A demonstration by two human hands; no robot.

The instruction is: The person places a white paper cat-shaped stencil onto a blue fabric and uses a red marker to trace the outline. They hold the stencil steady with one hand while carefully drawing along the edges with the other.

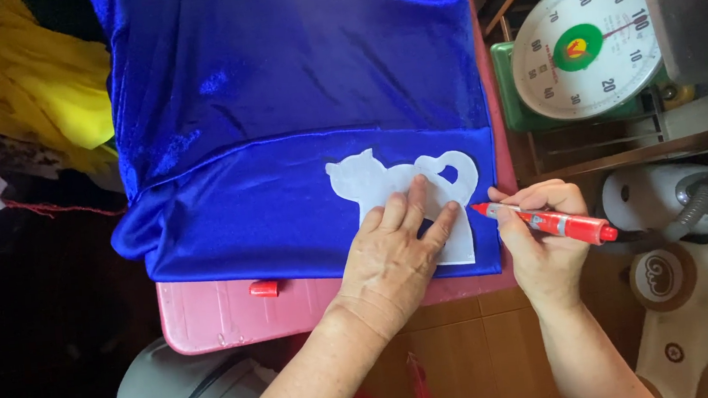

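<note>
Pressing flat, the left hand (398,251) is pinning a white cat-shaped paper template (401,190) on blue satin fabric (275,103) over the pink desk (209,312). The right hand (540,242), its grip closed around a red marker (551,221), is tracing the template's right edge; steady pressure looks needed next.

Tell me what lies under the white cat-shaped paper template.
Shiny blue satin fabric, spread over a pink board. The left hand covers the white cat-shaped paper template's middle, hiding what's beneath there.
</note>
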